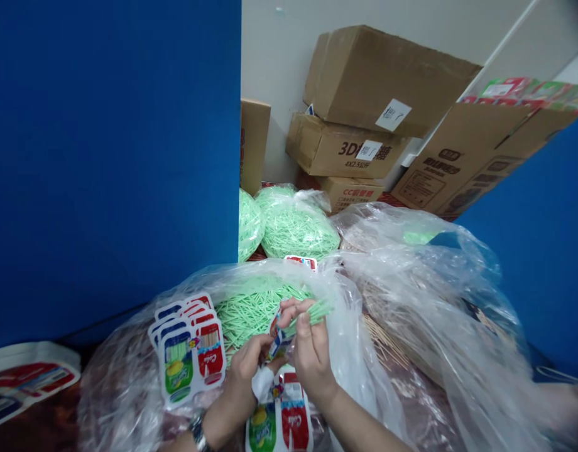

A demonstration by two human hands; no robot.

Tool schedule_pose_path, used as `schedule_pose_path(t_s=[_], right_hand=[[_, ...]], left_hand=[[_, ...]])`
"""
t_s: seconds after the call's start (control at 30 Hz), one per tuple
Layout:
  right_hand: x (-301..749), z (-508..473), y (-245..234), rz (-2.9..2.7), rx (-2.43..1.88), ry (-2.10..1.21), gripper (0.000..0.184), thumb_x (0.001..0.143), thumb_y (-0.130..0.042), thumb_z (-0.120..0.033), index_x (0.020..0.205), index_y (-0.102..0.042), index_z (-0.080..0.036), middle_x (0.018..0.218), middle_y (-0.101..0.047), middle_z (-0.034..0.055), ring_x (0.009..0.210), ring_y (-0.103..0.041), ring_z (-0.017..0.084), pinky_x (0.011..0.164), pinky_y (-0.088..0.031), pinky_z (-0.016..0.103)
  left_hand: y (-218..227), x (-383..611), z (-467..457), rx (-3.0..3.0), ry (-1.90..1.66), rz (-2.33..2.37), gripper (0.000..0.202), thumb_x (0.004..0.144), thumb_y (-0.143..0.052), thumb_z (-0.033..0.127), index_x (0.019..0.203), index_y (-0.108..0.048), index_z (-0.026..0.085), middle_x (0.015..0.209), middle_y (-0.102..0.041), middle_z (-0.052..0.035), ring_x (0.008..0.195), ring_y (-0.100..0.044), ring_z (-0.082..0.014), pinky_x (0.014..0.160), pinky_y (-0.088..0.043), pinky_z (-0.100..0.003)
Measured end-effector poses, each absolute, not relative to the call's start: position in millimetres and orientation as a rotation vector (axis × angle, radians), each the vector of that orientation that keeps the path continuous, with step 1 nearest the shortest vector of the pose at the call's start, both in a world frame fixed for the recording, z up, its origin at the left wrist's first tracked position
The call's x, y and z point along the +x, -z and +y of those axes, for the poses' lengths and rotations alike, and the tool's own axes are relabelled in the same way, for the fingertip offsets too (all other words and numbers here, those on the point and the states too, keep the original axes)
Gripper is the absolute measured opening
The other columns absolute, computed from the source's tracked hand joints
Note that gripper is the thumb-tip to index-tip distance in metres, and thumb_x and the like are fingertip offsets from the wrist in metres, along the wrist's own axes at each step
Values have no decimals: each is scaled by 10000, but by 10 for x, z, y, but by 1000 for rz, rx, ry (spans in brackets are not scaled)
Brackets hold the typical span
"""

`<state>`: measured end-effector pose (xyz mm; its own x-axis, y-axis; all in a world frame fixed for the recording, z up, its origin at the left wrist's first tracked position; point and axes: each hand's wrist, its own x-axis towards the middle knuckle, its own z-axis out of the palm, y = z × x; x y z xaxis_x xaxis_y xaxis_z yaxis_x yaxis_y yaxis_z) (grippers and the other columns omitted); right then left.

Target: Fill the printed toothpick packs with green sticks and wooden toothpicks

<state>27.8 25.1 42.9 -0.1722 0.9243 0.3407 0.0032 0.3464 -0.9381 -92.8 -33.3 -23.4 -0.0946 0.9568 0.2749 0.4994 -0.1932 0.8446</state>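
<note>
My left hand (249, 363) is closed on a bottle-printed candy pack (275, 338), seen nearly edge-on; a white wrap shows near its thumb. With its fingers pinched, my right hand (312, 351) grips a small bunch of thin green sticks (321, 309) beside the pack. Behind both hands, a heap of loose green sticks (254, 311) lies in an opened clear plastic bag (338, 295). Below my hands is another pack (296, 419) with green and red bottle prints, partly covered. Left of them, several like packs (191, 361) overlap in a stack.
Brown cartons (359, 147) are piled against the wall, with another carton (452, 160) leaning at right. Full bags of green sticks (298, 229) sit behind. Tan sticks (386, 339) lie under clear plastic (425, 289). A blue panel (114, 138) blocks the left; more packs (29, 380) lie beneath it.
</note>
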Motion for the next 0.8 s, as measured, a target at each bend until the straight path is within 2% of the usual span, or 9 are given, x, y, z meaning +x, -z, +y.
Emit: schedule_pose_path(t_s=[0.23,0.4,0.5,0.6,0.7,0.8], right_hand=[[310,174,-344,-1562,-921,-995,306,990,-320,-358,901,-583,-230,944,-607,49,1135,-492,214,1045,-322,438],[321,141,-285,-1591,-1005,-991,278,978,-346,-381,1103,-551,-240,1202,-561,71,1264,-404,233,1102,-270,475],[319,142,-264,-1656,-1034,-954,268,971,-367,-393,1111,-544,-247,1325,-493,79,1310,-367,250,1109,-253,500],[388,199,-279,-1822,-995,-916,317,926,-450,-453,1147,-554,-253,1445,-386,79,1385,-247,296,1114,-212,537],[530,354,-306,-1892,-925,-1019,543,891,-470,-534,1355,-411,-259,1500,-313,87,1404,-216,298,1129,-183,531],[654,565,-260,-1745,-964,-1156,566,920,-393,-551,1405,-328,-267,1481,-352,95,1373,-303,261,1109,-253,488]], left_hand=[[227,-919,-332,1684,-1245,1602,157,834,-632,210,959,-537,198,776,-610,-7,676,-593,-171,616,-490,-276],[239,-971,-314,1915,-1335,1564,121,874,-569,158,989,-548,190,800,-618,-33,709,-603,-180,643,-493,-286],[223,-1020,-287,2046,-1371,1512,163,884,-528,109,1029,-544,182,828,-634,-56,746,-613,-191,665,-498,-296],[195,-1068,-258,2103,-1389,1490,162,892,-526,123,1043,-548,176,847,-651,-71,760,-621,-200,673,-506,-306],[146,-1093,-244,2098,-1339,1477,121,895,-556,167,1014,-563,181,822,-650,-57,734,-621,-192,653,-502,-297],[95,-1092,-244,2078,-1319,1448,109,887,-581,186,994,-564,182,808,-647,-45,712,-618,-181,640,-497,-286]])
